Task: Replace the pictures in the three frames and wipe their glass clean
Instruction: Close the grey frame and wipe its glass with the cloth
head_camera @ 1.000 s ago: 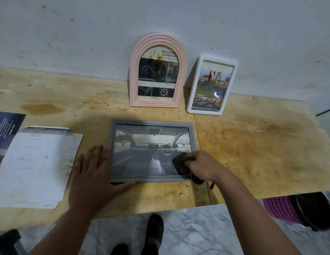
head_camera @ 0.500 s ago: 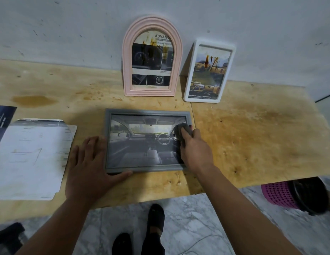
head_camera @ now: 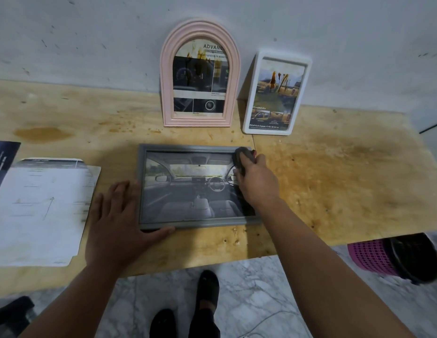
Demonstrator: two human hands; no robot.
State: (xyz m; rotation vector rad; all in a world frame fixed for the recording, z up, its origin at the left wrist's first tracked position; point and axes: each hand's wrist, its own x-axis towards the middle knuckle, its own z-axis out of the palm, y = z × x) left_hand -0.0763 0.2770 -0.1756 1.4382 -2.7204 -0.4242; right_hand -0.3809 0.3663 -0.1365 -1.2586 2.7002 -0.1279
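Observation:
A grey frame (head_camera: 188, 222) with a car-interior picture lies flat on the wooden table (head_camera: 334, 179). My right hand (head_camera: 257, 182) grips a dark cloth (head_camera: 243, 154) and presses it on the glass at the frame's far right corner. My left hand (head_camera: 117, 215) lies flat on the table against the frame's left edge, thumb along its near edge. A pink arched frame (head_camera: 200, 120) and a white frame (head_camera: 251, 106) lean on the wall behind; both show brownish streaks on their glass.
White papers (head_camera: 39, 211) and a dark brochure (head_camera: 2, 159) lie at the table's left. A brown stain (head_camera: 41, 134) marks the table's far left. A pink basket (head_camera: 373, 257) stands on the marble floor at the right. My feet (head_camera: 205, 296) are below the table edge.
My right hand has slid the cloth from the frame's near right corner up along its right side to the far right corner. My left hand stays flat by the frame.

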